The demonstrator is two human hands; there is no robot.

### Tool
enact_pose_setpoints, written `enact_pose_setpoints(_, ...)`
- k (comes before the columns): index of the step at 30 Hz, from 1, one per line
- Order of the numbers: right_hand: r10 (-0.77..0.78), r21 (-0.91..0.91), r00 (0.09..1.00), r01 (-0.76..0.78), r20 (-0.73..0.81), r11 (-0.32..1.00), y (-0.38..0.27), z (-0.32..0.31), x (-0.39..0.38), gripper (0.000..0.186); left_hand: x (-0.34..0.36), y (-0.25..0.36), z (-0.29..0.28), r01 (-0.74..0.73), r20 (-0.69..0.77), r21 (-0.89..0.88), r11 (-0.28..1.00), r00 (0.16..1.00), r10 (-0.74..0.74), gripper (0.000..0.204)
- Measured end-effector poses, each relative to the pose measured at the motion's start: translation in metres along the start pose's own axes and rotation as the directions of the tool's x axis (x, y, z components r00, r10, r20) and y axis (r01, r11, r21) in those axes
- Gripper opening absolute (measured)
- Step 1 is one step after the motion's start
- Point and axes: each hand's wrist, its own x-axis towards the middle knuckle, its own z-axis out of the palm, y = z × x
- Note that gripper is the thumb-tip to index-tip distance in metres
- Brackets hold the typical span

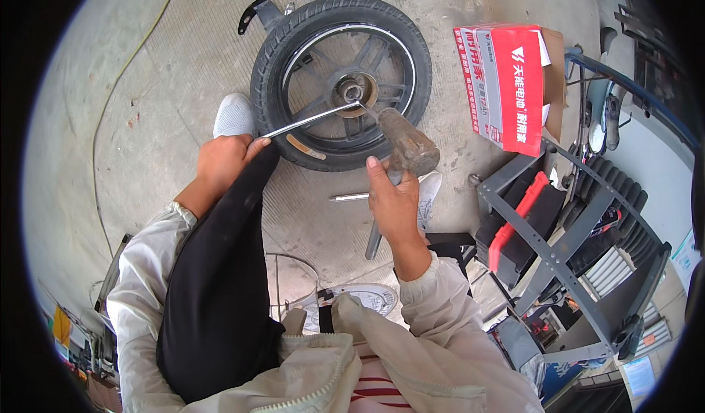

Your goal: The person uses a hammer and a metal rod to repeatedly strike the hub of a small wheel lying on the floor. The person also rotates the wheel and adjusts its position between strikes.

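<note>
A motorcycle-type wheel with a black tire (272,68) lies flat on the concrete floor, its central hub (367,91) showing a metal ring (353,90). My left hand (228,160) is closed around a long steel rod (305,120), whose far end reaches the hub. My right hand (391,207) grips a worn, heavy hammer (407,145) by its metal handle, with the head raised over the right side of the wheel near the rod's tip. Another metal bar (349,196) lies on the floor below the tire, partly hidden behind my right hand.
A red and white cardboard box (508,86) stands at right, above a dark metal frame (558,251) holding black items and a red part (514,226). A yellowish hose (125,68) crosses the floor (183,60) at left. A dark bracket (250,13) lies behind the wheel.
</note>
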Motion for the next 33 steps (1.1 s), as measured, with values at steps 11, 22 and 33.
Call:
enact_pose_setpoints(11, -0.002, 0.005, 1.000, 0.002, -0.009, 1.000, 0.008, -0.004, 0.006, 0.033, 0.007, -0.007, 0.006, -0.027, -0.006, -0.004, 1.000, 1.000, 0.027, 0.060)
enact_pose_setpoints(22, -0.096, -0.038, 0.995, 0.096, 0.014, 0.995, 0.009, -0.003, 0.008, 0.028, 0.006, -0.009, 0.009, -0.011, -0.050, -0.035, 0.999, 0.999, 0.009, 0.059)
enact_pose_setpoints(33, -0.108, -0.037, 0.994, 0.107, -0.033, 0.994, 0.009, -0.006, 0.004, 0.029, 0.007, -0.012, 0.014, 0.032, -0.023, -0.095, 0.995, 0.999, -0.035, 0.059)
